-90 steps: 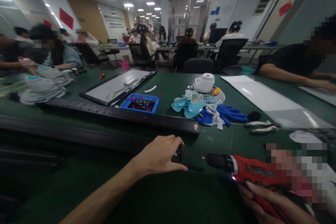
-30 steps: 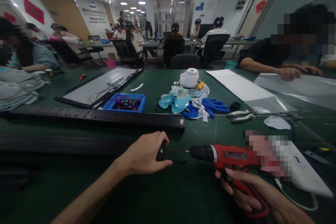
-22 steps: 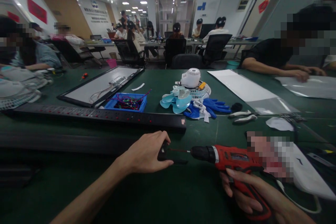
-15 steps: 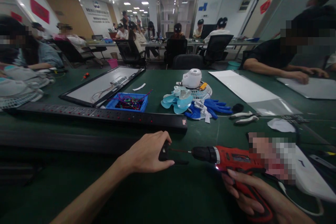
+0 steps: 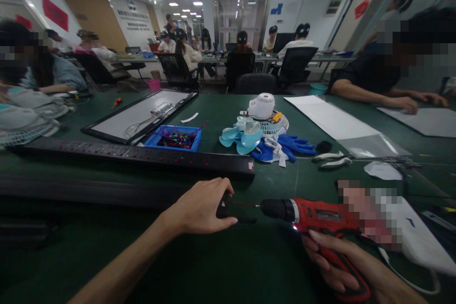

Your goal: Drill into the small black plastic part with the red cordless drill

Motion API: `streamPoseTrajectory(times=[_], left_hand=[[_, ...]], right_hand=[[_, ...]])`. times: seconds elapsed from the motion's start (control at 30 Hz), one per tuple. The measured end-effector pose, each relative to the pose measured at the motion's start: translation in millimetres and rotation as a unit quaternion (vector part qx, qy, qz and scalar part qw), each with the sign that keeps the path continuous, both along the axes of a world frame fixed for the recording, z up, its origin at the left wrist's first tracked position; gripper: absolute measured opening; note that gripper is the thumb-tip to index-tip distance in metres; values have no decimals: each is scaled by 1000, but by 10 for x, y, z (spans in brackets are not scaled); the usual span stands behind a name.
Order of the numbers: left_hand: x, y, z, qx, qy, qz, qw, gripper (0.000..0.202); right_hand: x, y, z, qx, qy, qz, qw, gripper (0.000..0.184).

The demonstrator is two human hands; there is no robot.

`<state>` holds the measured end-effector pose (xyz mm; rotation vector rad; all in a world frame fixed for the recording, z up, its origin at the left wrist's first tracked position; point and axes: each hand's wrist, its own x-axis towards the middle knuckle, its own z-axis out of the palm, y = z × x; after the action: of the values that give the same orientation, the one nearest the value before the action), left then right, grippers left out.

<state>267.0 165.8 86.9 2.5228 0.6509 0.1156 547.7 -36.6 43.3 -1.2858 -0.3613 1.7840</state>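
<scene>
My right hand [image 5: 337,259] grips the red-and-black plastic drill [image 5: 326,216], likely heavy, best held by its handle; my left hand [image 5: 201,206] clasps the long black bar [image 5: 92,192], probably stiff.

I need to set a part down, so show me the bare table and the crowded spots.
Bare: green table between the left forearm and right hand; a smaller patch between the blue bin and fan blades. Crowded: around the blue gloves and pliers, and right of the red drill, where a white device lies.
</scene>
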Motion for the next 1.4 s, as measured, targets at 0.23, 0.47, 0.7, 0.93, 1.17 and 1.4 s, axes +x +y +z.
streamPoseTrajectory(times=[0.23, 0.47, 0.7, 0.93, 1.17, 1.4], left_hand=[[0, -3, 1, -1, 5, 3, 1000, 48], [1, -2, 31, -9, 11, 0, 1000, 49], [4, -7, 27, -6, 13, 4, 1000, 49], [7, -8, 27, -7, 6, 5, 1000, 49], [12, -8, 33, -13, 15, 6, 1000, 50], [12, -16, 37, -9, 15, 8, 1000, 48]], right_hand=[[28, 20, -17, -7, -1, 17, 1000, 37], [4, 12, 17, 3, -21, 21, 1000, 38], [-4, 7, 24, -2, -28, 21, 999, 39], [4, -29, -39, -6, -31, -1, 1000, 36], [-32, -6, -1, 4, -29, 3, 1000, 38], [-38, -5, 11, 12, -34, 1, 999, 36]])
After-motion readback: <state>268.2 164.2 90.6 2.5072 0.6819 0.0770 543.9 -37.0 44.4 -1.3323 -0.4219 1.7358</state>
